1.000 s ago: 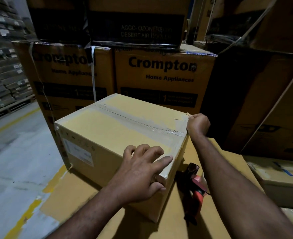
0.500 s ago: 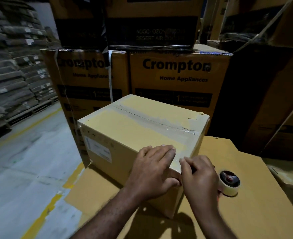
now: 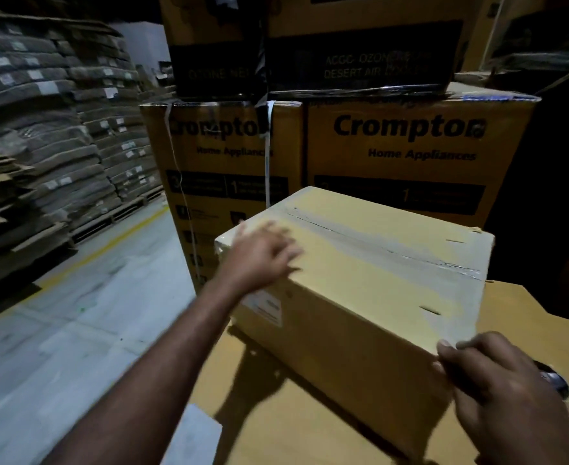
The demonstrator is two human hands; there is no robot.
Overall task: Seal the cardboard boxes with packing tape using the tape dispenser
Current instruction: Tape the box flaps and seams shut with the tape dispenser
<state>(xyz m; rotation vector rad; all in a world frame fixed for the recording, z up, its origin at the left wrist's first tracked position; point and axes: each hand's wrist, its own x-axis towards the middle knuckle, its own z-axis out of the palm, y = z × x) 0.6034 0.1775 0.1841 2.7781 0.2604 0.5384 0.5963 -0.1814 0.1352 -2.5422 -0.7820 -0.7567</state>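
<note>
Two hands take the box [image 3: 360, 303]: right hand [image 3: 497, 384] curled round its near corner, tape dispenser [image 3: 555, 380] just beside that corner; left hand [image 3: 259, 260], blurred, seemingly flat on its far-left top edge. Stiff, probably heavy, tape-slick: grip opposite corners.

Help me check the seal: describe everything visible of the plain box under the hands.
The plain cardboard box is closed, sitting on a flat cardboard sheet. Clear tape covers its top seam and right end. A white label shows on its side. The blurred left hand rests on the far left corner; the right hand grips the near right corner.
</note>
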